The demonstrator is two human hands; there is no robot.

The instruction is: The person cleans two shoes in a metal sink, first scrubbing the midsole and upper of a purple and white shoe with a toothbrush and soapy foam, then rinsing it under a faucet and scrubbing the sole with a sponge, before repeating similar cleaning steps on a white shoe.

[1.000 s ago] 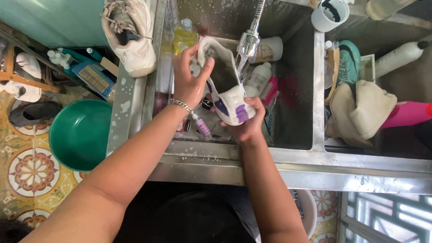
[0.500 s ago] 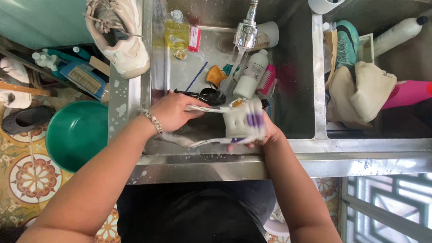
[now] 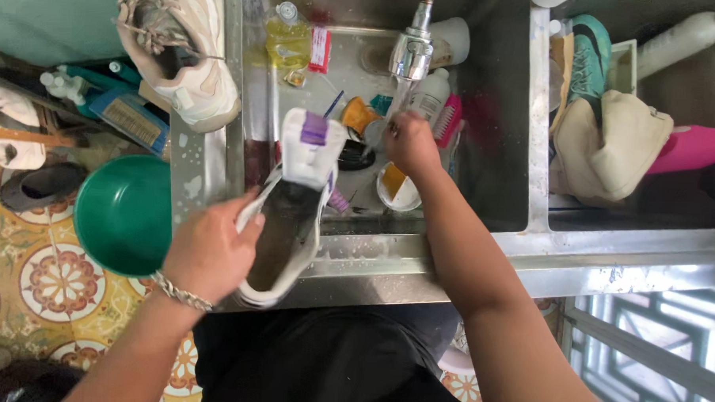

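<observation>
Shoe (image 3: 294, 215) sat tilted over the sink rim (image 3: 387, 253), our left hand (image 3: 209, 251) with fingers clamped on its side, right hand (image 3: 411, 141) closed under the tap (image 3: 411, 56); we judged a firmer heel grip wise before scrubbing.

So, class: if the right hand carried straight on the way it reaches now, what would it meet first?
Probably the tap: the right hand reaches up into the sink, just under the spout, with a white bottle and pink brush beside it. Depth is hard to judge.
</observation>
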